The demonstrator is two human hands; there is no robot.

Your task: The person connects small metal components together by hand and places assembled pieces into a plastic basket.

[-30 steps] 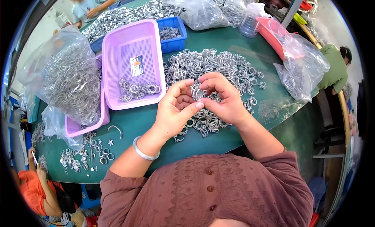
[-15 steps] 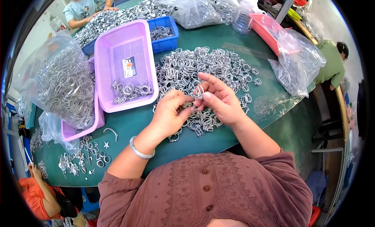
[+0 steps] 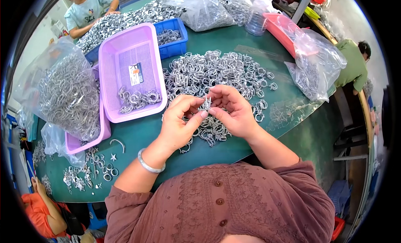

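Observation:
My left hand (image 3: 180,119) and my right hand (image 3: 234,113) meet over the near side of a heap of silver metal rings (image 3: 217,73). Between their fingertips is a small silver metal ring (image 3: 206,104), its prong-like bars pointing up. Both thumbs and the curled fingers pinch it from either side, partly covering it. Left of the heap, a lilac plastic basket (image 3: 106,71) has a small cluster of similar rings (image 3: 140,100) at its near end.
A clear bag of rings (image 3: 69,92) leans at left in another lilac basket (image 3: 106,132). Behind stands a blue bin (image 3: 184,34); a pink tray (image 3: 282,30) and bag (image 3: 313,71) lie right. Loose silver pieces (image 3: 77,176) lie near left. Other people sit around the table.
My hands have drawn closer together, and the right fingers have curled in around the ring. The ring has shifted slightly left and down and turned.

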